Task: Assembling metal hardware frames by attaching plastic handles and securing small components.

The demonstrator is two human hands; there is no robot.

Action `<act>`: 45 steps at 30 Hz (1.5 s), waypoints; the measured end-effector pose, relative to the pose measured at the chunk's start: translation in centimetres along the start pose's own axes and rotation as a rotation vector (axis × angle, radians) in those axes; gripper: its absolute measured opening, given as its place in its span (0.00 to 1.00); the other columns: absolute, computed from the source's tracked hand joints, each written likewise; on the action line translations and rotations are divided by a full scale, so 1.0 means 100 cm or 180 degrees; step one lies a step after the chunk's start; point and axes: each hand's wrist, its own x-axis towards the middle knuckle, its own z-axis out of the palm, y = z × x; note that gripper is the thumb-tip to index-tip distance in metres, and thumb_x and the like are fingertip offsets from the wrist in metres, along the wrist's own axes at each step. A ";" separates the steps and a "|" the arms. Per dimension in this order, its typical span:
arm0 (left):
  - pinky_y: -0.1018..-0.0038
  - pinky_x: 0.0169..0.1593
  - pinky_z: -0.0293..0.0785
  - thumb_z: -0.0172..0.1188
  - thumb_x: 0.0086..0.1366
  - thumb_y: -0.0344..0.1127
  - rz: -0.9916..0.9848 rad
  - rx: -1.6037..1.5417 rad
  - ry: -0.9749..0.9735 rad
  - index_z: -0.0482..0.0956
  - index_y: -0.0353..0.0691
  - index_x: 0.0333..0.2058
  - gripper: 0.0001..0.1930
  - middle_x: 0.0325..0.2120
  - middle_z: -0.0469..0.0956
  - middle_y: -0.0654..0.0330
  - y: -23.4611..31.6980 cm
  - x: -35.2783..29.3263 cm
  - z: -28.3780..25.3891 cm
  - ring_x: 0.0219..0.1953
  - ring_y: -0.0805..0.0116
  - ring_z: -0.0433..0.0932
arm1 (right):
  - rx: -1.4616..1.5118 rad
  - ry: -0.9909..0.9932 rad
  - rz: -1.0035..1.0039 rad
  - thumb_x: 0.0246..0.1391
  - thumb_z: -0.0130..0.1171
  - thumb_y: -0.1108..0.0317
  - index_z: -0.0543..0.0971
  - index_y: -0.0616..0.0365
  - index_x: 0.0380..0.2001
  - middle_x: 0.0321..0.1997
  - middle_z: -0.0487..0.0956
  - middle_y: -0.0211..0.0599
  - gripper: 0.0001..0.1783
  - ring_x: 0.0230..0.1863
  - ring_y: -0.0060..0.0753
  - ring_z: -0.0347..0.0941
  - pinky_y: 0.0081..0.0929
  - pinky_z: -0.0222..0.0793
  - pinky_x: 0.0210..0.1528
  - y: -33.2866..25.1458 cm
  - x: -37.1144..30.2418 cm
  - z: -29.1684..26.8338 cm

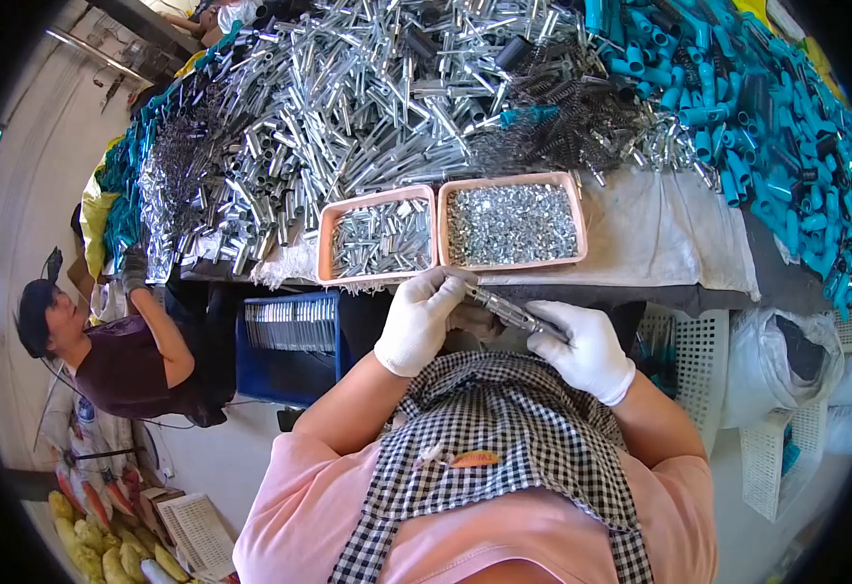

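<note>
My left hand [414, 329], in a white glove, pinches the upper left end of a slim metal tube-shaped part [504, 310]. The gloved fingers of my right hand [589, 352] are closed round its lower right end. The part slants down to the right, above my lap and just off the table's front edge. Its far tip is hidden by my left fingers. Beyond my hands, a pink tray [326, 234] holds short metal pins or tubes. Touching it on the right, a second pink tray [515, 265] is full of tiny shiny metal pieces.
Long metal tubes [348, 107] are heaped behind the trays. Dark springs [581, 117] lie beside them, and teal plastic parts [727, 117] fill the right. A blue crate [290, 384] stands below the table. Another person [119, 365] works at the left. White baskets [703, 370] stand right.
</note>
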 end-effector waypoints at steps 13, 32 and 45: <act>0.66 0.39 0.82 0.48 0.75 0.37 -0.0247 -0.0646 0.0078 0.71 0.29 0.49 0.15 0.35 0.79 0.51 -0.003 -0.007 -0.026 0.33 0.62 0.82 | -0.1577 0.0600 -0.0613 0.40 0.70 0.65 0.83 0.59 0.37 0.30 0.82 0.44 0.18 0.29 0.48 0.80 0.36 0.75 0.31 -0.011 0.008 0.005; 0.67 0.36 0.83 0.47 0.75 0.35 0.0007 -0.0874 -0.0043 0.72 0.28 0.47 0.13 0.37 0.79 0.52 -0.002 -0.005 -0.035 0.31 0.66 0.81 | -0.1488 0.0828 -0.0842 0.36 0.71 0.68 0.83 0.61 0.33 0.31 0.83 0.45 0.16 0.30 0.47 0.81 0.34 0.77 0.34 -0.011 0.015 0.006; 0.69 0.40 0.82 0.50 0.73 0.34 -0.0433 -0.0902 -0.0733 0.73 0.28 0.49 0.14 0.34 0.80 0.52 0.001 -0.001 -0.032 0.33 0.65 0.82 | -0.1094 0.0604 -0.0546 0.37 0.71 0.68 0.84 0.62 0.33 0.31 0.83 0.46 0.16 0.32 0.45 0.82 0.31 0.78 0.36 -0.013 0.013 0.003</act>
